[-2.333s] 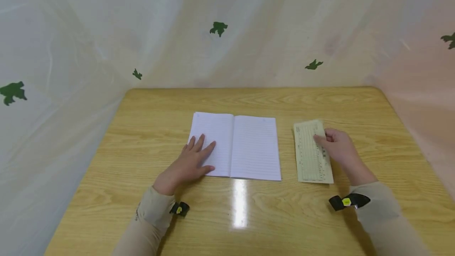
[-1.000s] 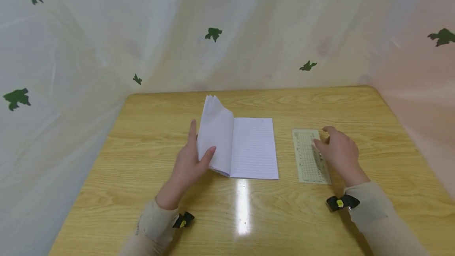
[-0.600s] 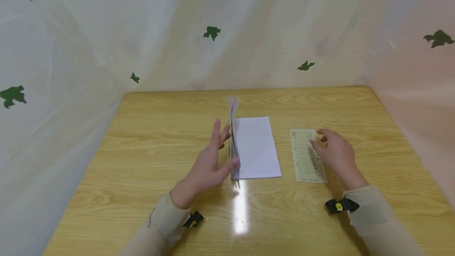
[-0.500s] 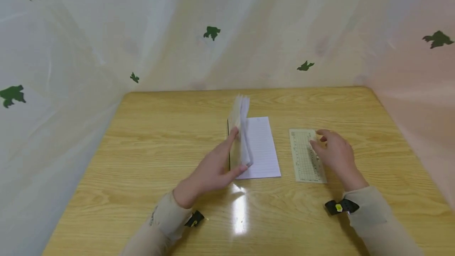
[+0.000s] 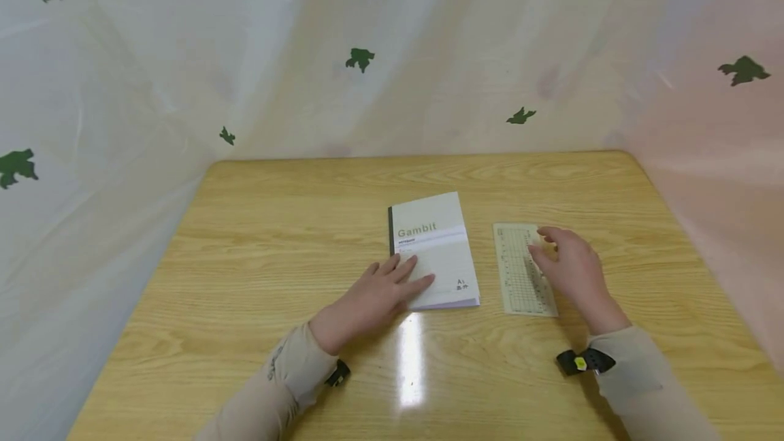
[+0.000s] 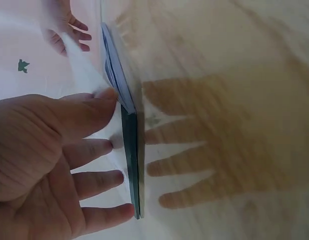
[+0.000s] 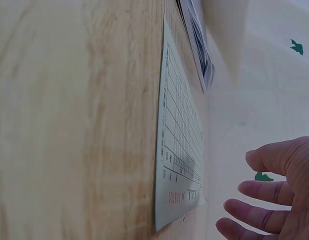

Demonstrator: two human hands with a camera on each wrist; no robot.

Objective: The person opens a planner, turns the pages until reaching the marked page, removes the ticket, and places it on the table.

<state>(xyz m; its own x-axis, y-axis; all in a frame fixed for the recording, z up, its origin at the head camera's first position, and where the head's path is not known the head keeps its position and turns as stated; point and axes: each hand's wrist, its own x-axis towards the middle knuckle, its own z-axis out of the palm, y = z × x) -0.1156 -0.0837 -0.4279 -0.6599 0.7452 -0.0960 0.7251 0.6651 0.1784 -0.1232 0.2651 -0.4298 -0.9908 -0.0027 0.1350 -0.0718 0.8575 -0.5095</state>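
A closed notebook (image 5: pixel 447 257) with a pale "Gambit" cover and a dark spine (image 6: pixel 129 150) lies near the middle of the table. On the lower left of its cover rests my left hand (image 5: pixel 370 298), fingers spread. The left wrist view shows the cover slightly raised off the pages beside the thumb. To the right of the notebook lies a pale yellow-green printed form slip (image 5: pixel 517 271), with a table grid and a red number at one end (image 7: pixel 174 196). My right hand (image 5: pixel 569 271) hovers over the slip's right edge, fingers loosely bent and holding nothing.
The wooden table (image 5: pixel 294 223) has a bright light reflection (image 5: pixel 410 359) in front of the notebook. Pale curtains (image 5: pixel 429 87) with green leaf and bird shapes hang behind the table and along both sides.
The left hand has swung the notebook's left half over to the right, so it lies closed with its cover up. The right hand has let go of the slip, which now lies flat.
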